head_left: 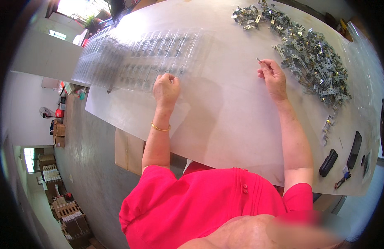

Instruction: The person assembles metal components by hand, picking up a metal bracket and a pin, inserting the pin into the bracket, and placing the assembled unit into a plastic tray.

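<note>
My right hand (273,81) is raised over the pale tabletop, left of a long heap of small metal parts (314,58). A tiny silvery metal piece (259,59) sticks out between its thumb and forefinger. My left hand (166,89), with a gold bangle on the wrist, is closed, fingers curled under, at the near right part of a clear plastic tray (192,45). Whatever those fingers hold, if anything, is hidden. Rows of small metal parts (161,52) sit in the tray's pockets.
More clear trays (92,62) stand at the table's left. A black case (328,162), a dark phone-like object (354,149) and keys (342,180) lie at the near right. Clear plastic sheeting (364,74) lines the right edge. A cardboard box (127,150) stands below the front edge.
</note>
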A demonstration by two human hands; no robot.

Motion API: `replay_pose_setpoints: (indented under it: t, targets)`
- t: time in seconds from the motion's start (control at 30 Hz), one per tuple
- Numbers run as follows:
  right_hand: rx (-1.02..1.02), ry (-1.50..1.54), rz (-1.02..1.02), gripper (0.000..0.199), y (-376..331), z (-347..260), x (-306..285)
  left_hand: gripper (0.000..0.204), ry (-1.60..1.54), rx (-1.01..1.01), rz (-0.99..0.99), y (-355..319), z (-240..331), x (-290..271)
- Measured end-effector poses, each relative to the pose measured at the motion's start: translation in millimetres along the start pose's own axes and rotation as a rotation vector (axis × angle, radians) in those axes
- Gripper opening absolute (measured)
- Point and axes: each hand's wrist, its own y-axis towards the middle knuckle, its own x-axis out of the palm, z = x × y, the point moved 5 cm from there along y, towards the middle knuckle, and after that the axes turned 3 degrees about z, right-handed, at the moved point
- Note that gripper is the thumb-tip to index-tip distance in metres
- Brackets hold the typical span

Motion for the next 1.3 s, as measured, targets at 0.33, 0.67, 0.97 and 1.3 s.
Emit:
replay_pose_setpoints:
  t: [0.33, 0.67, 0.97, 1.3]
  targets:
    - [0.05, -0.013, -0.107, 0.009, -4, -5, 5, 0.017, -0.085, 0.072, 0.038, -7, 31, -14]
    - [-0.209, -0.209, -0.285, 0.005, -14, -20, 15, 0.016, -0.429, 0.194, -0.154, 3, 148, 9]
    - [-0.31, -0.391, -0.322, 0.006, -23, -27, 18, 0.022, -0.643, 0.285, -0.56, 37, 257, 93]
    - [-0.303, -0.571, -0.501, 0.014, -20, -21, 23, 0.018, -0.791, -0.227, -0.974, 41, 293, 185]
